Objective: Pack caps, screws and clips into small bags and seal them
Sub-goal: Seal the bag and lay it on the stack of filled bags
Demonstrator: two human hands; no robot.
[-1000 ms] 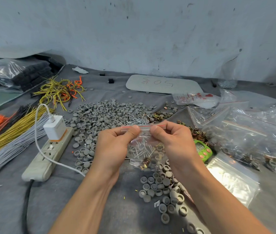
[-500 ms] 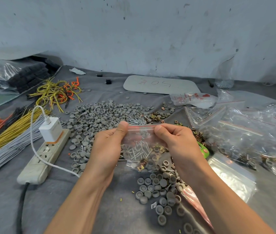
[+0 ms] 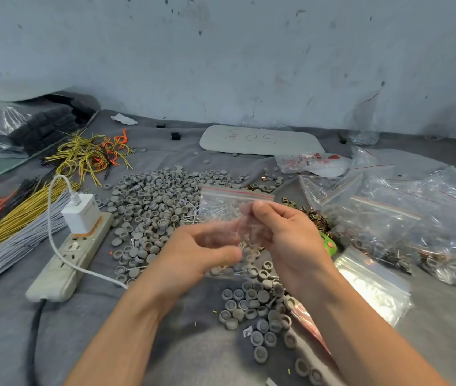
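Observation:
A small clear zip bag (image 3: 235,203) with a red strip along its top holds screws, caps and brass clips. My right hand (image 3: 285,238) pinches it at its right side, just below the strip. My left hand (image 3: 193,252) is blurred at the bag's lower left, fingers curved beside the plastic; whether it grips cannot be told. Behind the bag lies a wide pile of grey caps (image 3: 151,201), and a smaller heap of caps (image 3: 249,305) sits under my wrists. Brass clips (image 3: 316,215) lie to the right of my right hand.
Filled clear bags (image 3: 388,218) are heaped at the right, with a stack of flat bags (image 3: 371,285) in front. A power strip (image 3: 68,260) with a white charger (image 3: 82,215) lies at the left beside wire bundles (image 3: 12,227). A grey plate (image 3: 260,140) lies at the back.
Both hands pinched the bag's top strip before. Now my left hand has dropped to the bag's lower part, and my right hand has moved below the strip.

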